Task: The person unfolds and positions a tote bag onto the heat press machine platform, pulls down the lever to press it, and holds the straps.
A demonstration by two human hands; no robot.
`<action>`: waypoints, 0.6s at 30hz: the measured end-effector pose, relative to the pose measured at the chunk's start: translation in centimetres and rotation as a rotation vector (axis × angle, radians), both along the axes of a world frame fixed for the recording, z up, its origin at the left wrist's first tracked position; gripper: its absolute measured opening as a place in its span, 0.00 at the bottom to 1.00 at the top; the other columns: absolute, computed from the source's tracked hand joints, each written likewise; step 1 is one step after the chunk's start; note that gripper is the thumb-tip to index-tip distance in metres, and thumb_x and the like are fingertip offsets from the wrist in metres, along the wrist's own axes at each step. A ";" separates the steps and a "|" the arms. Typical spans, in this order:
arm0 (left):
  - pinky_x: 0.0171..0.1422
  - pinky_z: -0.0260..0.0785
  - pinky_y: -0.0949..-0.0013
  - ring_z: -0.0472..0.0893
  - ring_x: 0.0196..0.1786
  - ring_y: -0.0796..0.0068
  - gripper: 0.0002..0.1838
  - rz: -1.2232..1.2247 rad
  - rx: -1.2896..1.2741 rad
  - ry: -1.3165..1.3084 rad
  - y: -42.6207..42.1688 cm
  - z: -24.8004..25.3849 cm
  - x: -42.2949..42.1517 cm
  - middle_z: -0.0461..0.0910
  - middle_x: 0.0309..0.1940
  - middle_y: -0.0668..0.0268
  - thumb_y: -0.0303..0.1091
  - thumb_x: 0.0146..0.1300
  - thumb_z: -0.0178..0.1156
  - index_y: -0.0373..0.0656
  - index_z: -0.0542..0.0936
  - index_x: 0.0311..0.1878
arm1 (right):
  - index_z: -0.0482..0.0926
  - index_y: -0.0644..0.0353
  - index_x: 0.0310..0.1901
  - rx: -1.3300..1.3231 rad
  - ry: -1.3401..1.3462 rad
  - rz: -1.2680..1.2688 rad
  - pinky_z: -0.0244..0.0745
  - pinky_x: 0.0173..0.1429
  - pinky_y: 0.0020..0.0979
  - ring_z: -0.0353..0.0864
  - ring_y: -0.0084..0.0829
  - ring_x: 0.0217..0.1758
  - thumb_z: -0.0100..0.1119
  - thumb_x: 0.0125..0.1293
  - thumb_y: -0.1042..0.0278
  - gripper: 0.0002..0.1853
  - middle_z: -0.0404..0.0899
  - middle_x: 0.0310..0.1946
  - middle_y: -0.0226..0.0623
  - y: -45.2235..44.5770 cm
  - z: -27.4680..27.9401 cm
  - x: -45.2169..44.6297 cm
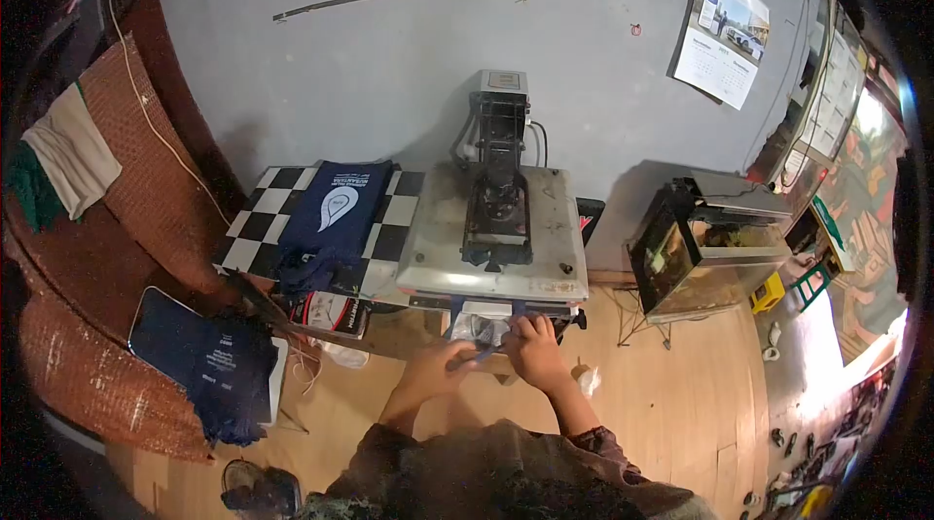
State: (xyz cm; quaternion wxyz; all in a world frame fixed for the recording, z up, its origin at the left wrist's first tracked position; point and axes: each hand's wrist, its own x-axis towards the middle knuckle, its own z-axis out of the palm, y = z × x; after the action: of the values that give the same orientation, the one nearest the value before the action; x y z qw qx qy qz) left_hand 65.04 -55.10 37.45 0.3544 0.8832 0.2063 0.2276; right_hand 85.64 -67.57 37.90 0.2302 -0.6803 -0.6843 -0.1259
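A heat press [491, 199] stands before me, its wide upper plate over the lower one. From its front edge sticks out a dark blue cloth [456, 307] with a pale, shiny sheet [481, 327] lying on it. At the sheet's left, my left hand [435, 369] is closed on the near edge of the cloth. My right hand [534, 350] has its fingers bent and pressed together at the right side of the sheet, gripping the cloth there. The fingertips are partly hidden, and the part of the cloth under the press is out of sight.
A printed navy cloth [336, 209] lies on the checkered table [255, 228] to the left. More navy cloths [229, 364] are stacked on a board by the brown woven sofa [97, 345]. A glass tank [705, 267] stands at the right; a calendar [722, 38] hangs above.
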 end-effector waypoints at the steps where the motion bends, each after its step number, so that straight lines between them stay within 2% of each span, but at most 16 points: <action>1: 0.44 0.78 0.59 0.86 0.42 0.58 0.20 -0.003 -0.012 0.039 -0.4 0.7 0.3 0.85 0.42 0.57 0.45 0.64 0.67 0.45 0.81 0.54 | 0.81 0.59 0.39 0.002 0.001 0.002 0.66 0.64 0.46 0.70 0.47 0.58 0.61 0.59 0.68 0.08 0.73 0.52 0.42 0.0 -0.4 0.0; 5: 0.45 0.78 0.58 0.86 0.42 0.56 0.22 0.024 -0.085 0.086 -1.9 1.9 1.8 0.85 0.42 0.58 0.47 0.63 0.68 0.47 0.80 0.56 | 0.80 0.59 0.40 0.007 0.073 -0.006 0.66 0.64 0.44 0.69 0.48 0.60 0.60 0.60 0.69 0.08 0.71 0.54 0.44 0.1 -2.0 -0.3; 7: 0.46 0.77 0.57 0.86 0.43 0.56 0.21 0.025 0.181 0.077 -1.9 0.3 2.9 0.86 0.42 0.58 0.47 0.64 0.67 0.47 0.81 0.55 | 0.80 0.59 0.41 -0.017 0.072 -0.008 0.66 0.64 0.44 0.68 0.48 0.60 0.60 0.60 0.70 0.08 0.71 0.54 0.44 0.0 -2.0 -0.5; 11: 0.44 0.76 0.56 0.84 0.40 0.53 0.16 0.072 0.217 -0.023 -2.2 -3.5 4.3 0.85 0.40 0.61 0.47 0.66 0.62 0.51 0.81 0.51 | 0.80 0.56 0.43 -0.024 0.078 -0.015 0.63 0.67 0.49 0.67 0.51 0.61 0.62 0.60 0.66 0.11 0.70 0.55 0.45 -0.6 -2.1 0.0; 13: 0.43 0.75 0.56 0.84 0.40 0.54 0.14 0.034 -0.041 0.061 -2.5 -3.4 4.2 0.85 0.38 0.60 0.45 0.67 0.62 0.49 0.81 0.49 | 0.79 0.55 0.44 -0.036 0.049 -0.042 0.61 0.67 0.52 0.67 0.52 0.62 0.62 0.59 0.64 0.11 0.70 0.55 0.46 -1.0 -2.2 0.0; 16: 0.43 0.75 0.56 0.84 0.40 0.53 0.14 0.032 -0.101 0.093 -3.6 -1.4 3.8 0.85 0.37 0.58 0.43 0.67 0.61 0.48 0.80 0.51 | 0.79 0.53 0.45 -0.008 0.052 -0.115 0.59 0.68 0.56 0.67 0.53 0.62 0.63 0.58 0.61 0.13 0.71 0.55 0.46 -1.3 -2.4 -0.1; 18: 0.43 0.74 0.57 0.83 0.39 0.56 0.15 0.012 -0.142 0.121 -3.8 -1.8 3.9 0.83 0.35 0.57 0.42 0.67 0.62 0.46 0.79 0.52 | 0.76 0.50 0.57 -0.083 -0.045 -0.200 0.54 0.73 0.60 0.65 0.54 0.65 0.60 0.62 0.60 0.21 0.70 0.59 0.47 -1.5 -3.2 0.0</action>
State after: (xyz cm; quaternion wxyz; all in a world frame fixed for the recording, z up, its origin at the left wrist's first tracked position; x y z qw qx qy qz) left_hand 68.97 -58.93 35.65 0.4019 0.8667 0.2480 0.1609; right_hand 85.60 -69.05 34.74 0.1726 -0.7512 -0.6225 -0.1353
